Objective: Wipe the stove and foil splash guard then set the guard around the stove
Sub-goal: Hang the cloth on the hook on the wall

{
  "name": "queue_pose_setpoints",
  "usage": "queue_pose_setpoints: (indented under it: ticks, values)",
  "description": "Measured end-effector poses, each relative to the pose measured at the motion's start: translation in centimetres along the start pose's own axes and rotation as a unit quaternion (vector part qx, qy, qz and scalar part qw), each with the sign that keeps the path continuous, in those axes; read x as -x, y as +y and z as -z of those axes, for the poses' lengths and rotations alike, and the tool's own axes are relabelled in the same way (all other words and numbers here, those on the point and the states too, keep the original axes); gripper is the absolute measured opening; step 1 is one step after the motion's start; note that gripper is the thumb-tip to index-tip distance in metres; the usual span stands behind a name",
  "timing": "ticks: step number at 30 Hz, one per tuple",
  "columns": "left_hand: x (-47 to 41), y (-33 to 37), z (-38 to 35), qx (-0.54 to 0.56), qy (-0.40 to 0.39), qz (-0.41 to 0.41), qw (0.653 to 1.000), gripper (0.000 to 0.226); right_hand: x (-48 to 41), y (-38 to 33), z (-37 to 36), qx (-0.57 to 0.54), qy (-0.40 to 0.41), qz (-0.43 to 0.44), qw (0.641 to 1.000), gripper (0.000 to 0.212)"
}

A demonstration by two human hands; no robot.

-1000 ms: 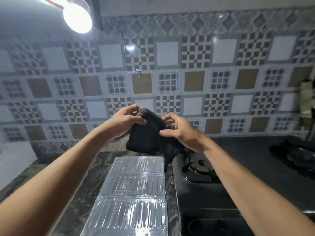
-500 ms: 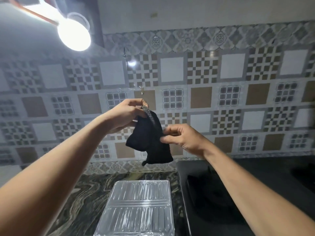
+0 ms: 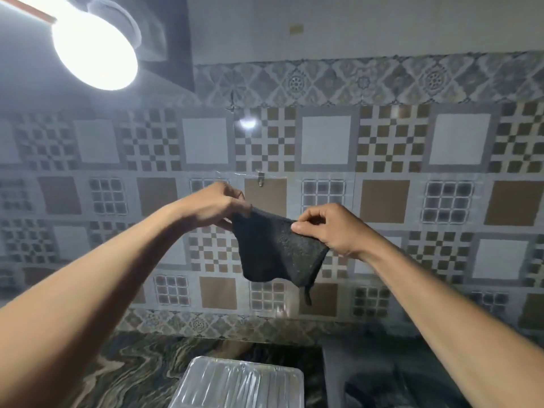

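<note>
Stretching a dark cloth (image 3: 278, 254) between them, the left hand (image 3: 216, 206) and the right hand (image 3: 329, 228) each pinch an upper corner, fingers closed on the fabric, well above the foil splash guard (image 3: 240, 385). That guard lies flat on the marbled counter (image 3: 123, 375), and the dark stove (image 3: 382, 378) sits just right of the guard, mostly out of view. Neither looks wiped yet, by my reading. With the gaze raised toward the tiled wall (image 3: 323, 139) behind the guard, a loose pinch could let the cloth drop onto the stove, and a blind reach down might dent the thin foil.
</note>
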State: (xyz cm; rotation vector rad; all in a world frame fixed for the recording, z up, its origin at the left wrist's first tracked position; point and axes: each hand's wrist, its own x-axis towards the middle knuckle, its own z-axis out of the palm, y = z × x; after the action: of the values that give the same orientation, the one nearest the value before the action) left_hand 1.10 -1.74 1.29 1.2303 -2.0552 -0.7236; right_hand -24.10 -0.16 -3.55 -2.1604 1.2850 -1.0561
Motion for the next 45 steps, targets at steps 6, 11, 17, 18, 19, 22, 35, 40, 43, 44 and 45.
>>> queue_pose_setpoints:
  ticks: [6, 11, 17, 18, 19, 22, 35, 40, 43, 44, 45]
  values:
    - [-4.6, -4.1, 1.0, 0.072, 0.065, -0.006, 0.995, 0.020, -5.2, 3.1, 1.2, -0.035, -0.063, -0.004, 0.997, 0.022]
    - [-8.9, -6.0, 0.9, 0.006, 0.155, -0.073, 0.985, 0.014, -10.7, 3.1, 0.2, 0.054, 0.014, 0.076, 0.996, 0.032]
    - [-11.7, -6.5, 2.3, -0.069, 0.179, -0.151, 0.970, 0.023, -15.6, 3.1, 0.4, 0.169, 0.062, 0.124, 0.976, 0.028]
    - [-12.1, -6.5, 2.5, -0.080, 0.189, -0.162, 0.965, 0.024, -16.0, 3.1, 0.5, 0.191, 0.058, 0.137, 0.970, 0.026]
    - [-12.5, -6.6, 2.7, -0.095, 0.208, -0.172, 0.958, 0.024, -16.3, 3.2, 0.5, 0.217, 0.048, 0.147, 0.964, 0.030]
    - [-13.7, -6.6, 3.4, -0.170, 0.265, -0.205, 0.927, 0.030, -17.1, 3.4, 0.4, 0.265, 0.036, 0.167, 0.949, 0.039]
    - [-15.0, -10.8, 0.2, -0.219, 0.267, -0.141, 0.928, 0.042, -17.6, 6.4, -2.1, 0.438, 0.107, 0.227, 0.863, 0.040]
    - [-11.1, -10.7, -2.9, -0.302, 0.222, -0.169, 0.911, 0.041, -12.5, 4.1, -2.0, 0.386, 0.056, 0.167, 0.906, 0.042]
    - [-11.5, -11.3, -2.2, -0.306, 0.235, -0.156, 0.909, 0.049, -13.2, 3.8, -2.1, 0.354, 0.029, 0.126, 0.926, 0.047]
    - [-11.6, -11.3, -2.0, -0.281, 0.232, -0.144, 0.920, 0.049, -13.3, 4.0, -2.1, 0.337, 0.023, 0.113, 0.934, 0.053]
    - [-11.6, -11.2, -1.9, -0.252, 0.227, -0.131, 0.932, 0.049, -13.3, 4.1, -1.9, 0.324, 0.017, 0.100, 0.941, 0.055]
